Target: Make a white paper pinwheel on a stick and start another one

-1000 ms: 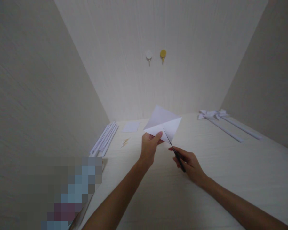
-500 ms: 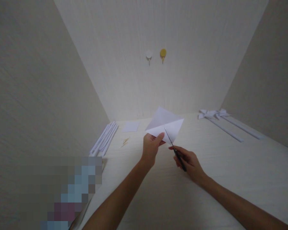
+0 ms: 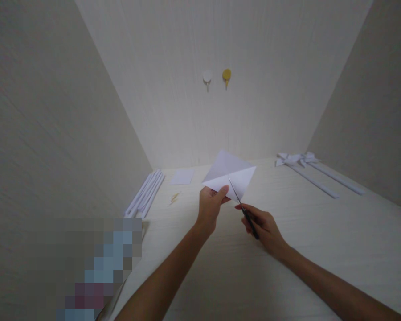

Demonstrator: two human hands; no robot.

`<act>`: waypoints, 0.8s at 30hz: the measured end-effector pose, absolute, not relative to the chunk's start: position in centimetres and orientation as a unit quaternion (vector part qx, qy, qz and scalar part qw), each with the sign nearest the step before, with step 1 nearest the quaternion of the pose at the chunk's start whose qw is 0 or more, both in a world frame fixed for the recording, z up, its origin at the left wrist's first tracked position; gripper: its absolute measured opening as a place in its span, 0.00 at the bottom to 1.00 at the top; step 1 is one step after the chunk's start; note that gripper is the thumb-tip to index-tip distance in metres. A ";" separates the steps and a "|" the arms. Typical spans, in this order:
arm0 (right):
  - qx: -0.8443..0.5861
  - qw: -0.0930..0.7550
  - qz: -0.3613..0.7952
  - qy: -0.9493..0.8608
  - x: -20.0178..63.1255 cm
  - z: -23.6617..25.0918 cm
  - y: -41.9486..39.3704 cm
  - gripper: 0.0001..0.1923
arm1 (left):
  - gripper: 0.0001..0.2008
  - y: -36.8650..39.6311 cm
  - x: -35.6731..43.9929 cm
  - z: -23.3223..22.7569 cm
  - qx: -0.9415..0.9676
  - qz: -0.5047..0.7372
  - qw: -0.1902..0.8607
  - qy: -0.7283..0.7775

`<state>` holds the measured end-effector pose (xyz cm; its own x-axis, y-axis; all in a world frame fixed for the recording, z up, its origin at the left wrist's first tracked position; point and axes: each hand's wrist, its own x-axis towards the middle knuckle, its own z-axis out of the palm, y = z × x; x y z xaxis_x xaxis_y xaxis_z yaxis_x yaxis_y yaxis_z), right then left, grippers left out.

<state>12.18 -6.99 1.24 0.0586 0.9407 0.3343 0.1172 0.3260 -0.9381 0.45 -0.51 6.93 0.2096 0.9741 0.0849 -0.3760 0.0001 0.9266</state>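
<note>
My left hand [image 3: 211, 207] pinches the lower edge of a creased white square of paper [image 3: 243, 178], thumb on top and fingers underneath. The sheet is held up over the table, one corner pointing away from me. In my right hand [image 3: 263, 227] is a pair of scissors [image 3: 249, 221] with dark handles. Its blade lies across the near part of the paper, running from the lower corner toward the middle. Whether the blades are closed is too fine to make out. My right fingers are wrapped round the handles.
Rolled white paper sticks [image 3: 147, 191] lie at the left, beside a flat paper square [image 3: 182, 176] and several small thin pieces [image 3: 174, 198]. Two paper pinwheels [image 3: 296, 159] on sticks rest at the right. A white hook [image 3: 207, 76] and a yellow hook [image 3: 227, 75] are on the back wall.
Almost nothing differs. Both hands, the paper and the scissors keep the same place, and the view has shifted only very slightly.
</note>
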 end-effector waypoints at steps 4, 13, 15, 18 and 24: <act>-0.464 0.568 0.351 -0.582 12.1 1.3 -7.0 0.20 | 0.09 -0.4 0.4 6.9 0.461 0.533 0.635 0.317; -0.470 0.557 0.331 -0.599 12.4 1.0 -6.8 0.18 | 0.12 -0.2 0.2 6.9 0.454 0.533 0.637 0.323; -0.474 0.554 0.334 -0.597 12.6 0.8 -6.7 0.18 | 0.13 0.3 -0.4 7.3 0.465 0.530 0.635 0.315; -0.477 0.546 0.338 -0.600 12.9 0.6 -6.5 0.18 | 0.15 1.5 -1.8 8.3 0.510 0.512 0.612 0.320; -0.480 0.480 0.332 -0.655 13.3 0.1 -6.2 0.17 | 0.07 3.0 -4.5 10.1 0.711 0.425 0.431 0.358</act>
